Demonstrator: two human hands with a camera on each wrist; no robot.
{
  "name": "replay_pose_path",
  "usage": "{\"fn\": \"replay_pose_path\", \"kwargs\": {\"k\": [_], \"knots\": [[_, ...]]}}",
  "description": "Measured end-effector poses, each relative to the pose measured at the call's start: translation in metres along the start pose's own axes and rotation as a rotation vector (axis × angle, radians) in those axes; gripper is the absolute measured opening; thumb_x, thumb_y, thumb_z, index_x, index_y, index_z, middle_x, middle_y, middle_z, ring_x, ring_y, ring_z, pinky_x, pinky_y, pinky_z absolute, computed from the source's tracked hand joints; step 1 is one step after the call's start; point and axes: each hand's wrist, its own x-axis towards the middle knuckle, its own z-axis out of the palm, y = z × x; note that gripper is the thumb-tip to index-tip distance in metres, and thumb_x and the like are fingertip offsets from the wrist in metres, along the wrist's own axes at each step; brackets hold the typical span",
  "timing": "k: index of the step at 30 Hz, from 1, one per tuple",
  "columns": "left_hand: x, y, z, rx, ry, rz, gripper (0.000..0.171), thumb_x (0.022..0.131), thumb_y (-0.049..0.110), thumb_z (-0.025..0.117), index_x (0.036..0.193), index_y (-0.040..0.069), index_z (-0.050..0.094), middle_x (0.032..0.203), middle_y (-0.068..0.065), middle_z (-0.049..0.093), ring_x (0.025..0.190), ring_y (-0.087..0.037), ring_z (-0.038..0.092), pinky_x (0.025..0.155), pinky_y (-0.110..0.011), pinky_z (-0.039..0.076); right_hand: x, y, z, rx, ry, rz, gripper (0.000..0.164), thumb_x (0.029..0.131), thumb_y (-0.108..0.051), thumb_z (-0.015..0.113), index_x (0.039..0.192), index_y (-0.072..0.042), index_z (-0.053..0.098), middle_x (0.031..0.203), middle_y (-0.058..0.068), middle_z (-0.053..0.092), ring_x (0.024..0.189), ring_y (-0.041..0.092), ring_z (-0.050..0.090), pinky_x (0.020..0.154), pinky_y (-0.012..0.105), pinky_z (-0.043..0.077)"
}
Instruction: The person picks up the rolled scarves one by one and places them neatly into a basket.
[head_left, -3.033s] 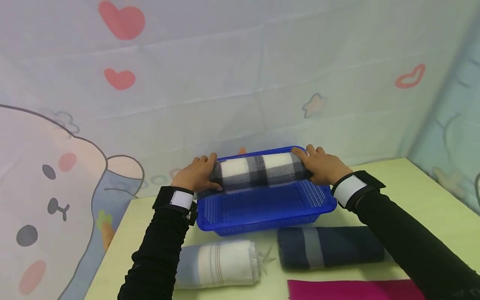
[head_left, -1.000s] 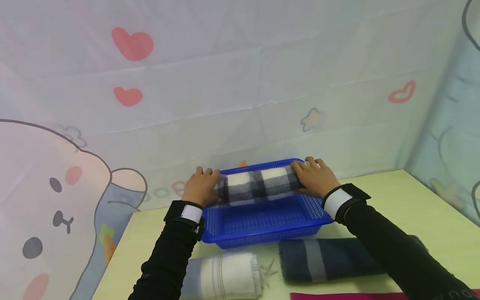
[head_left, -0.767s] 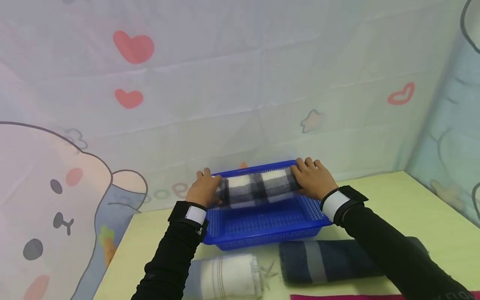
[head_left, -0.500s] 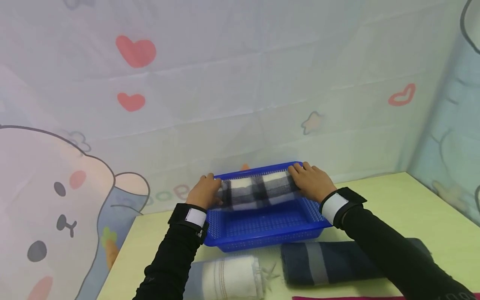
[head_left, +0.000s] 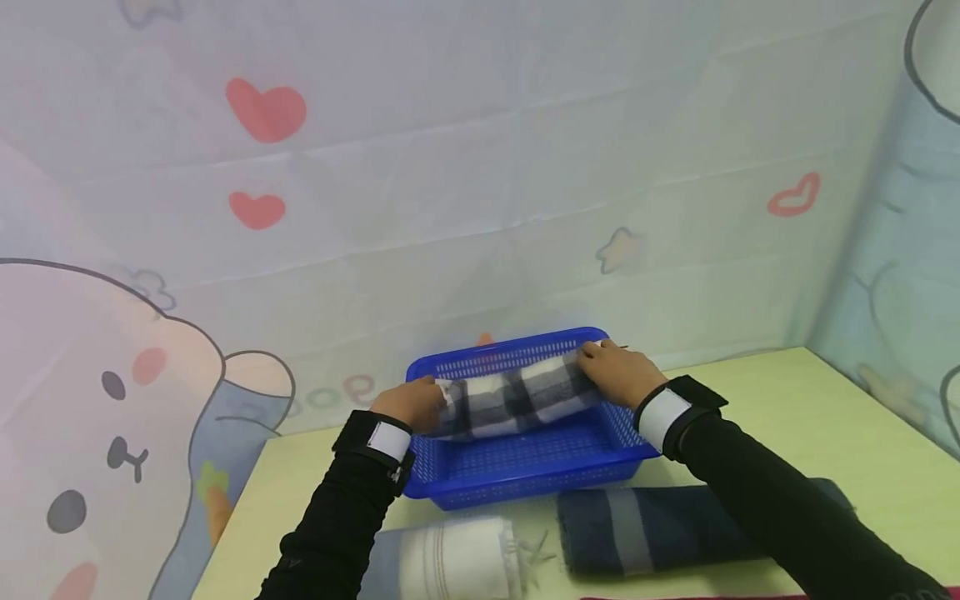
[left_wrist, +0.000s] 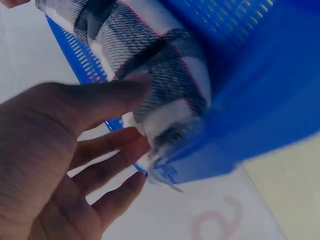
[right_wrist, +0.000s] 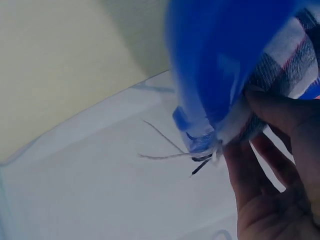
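A rolled black-and-white checked scarf (head_left: 517,398) with fringed ends lies across the inside of a blue plastic basket (head_left: 536,482), its right end higher than its left. My left hand (head_left: 411,406) holds the left end, and in the left wrist view the thumb lies over the checked cloth (left_wrist: 165,65) with the fingers at its other side. At the right end, my right hand (head_left: 621,373) pinches the roll between thumb and fingers. Loose fringe threads (right_wrist: 167,156) stick out past the basket rim in the right wrist view. The scarf's underside is hidden.
In front of the basket lie a white-and-blue rolled cloth (head_left: 457,560) with fringe and a dark navy roll (head_left: 675,527) with a grey stripe, partly behind my right sleeve. A magenta edge shows at the bottom. A printed cloth backdrop (head_left: 450,167) hangs behind the table (head_left: 780,417).
Both hands have lowered the scarf into the basket and slightly toward me, the left end most. More of the basket's back wall shows. The view has tilted up a little.
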Motion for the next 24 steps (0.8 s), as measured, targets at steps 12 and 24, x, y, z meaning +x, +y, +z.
{"fn": "replay_pose_path", "kwargs": {"k": [12,24], "knots": [[0.005,0.000,-0.002,0.025,-0.058,0.001,0.012,0.085,0.022,0.066,0.075,0.015,0.064,0.116,-0.011,0.057,0.095,-0.020,0.052,0.068,-0.037,0.046,0.009,-0.003,-0.003,0.151,-0.359,0.074,0.031,0.076,0.005,0.066,0.106,-0.004,0.067,0.118,0.015,0.059,0.101,0.032,0.057,0.085,0.045,0.050],[0.007,0.004,-0.007,0.028,-0.068,0.002,0.036,0.089,0.031,0.062,0.121,0.015,0.062,0.131,-0.013,0.052,0.114,-0.030,0.050,0.086,-0.051,0.047,0.009,0.007,0.003,0.159,-0.319,0.058,0.039,0.087,-0.020,0.061,0.121,-0.002,0.059,0.126,0.022,0.050,0.112,0.037,0.049,0.087,0.053,0.047]]}}
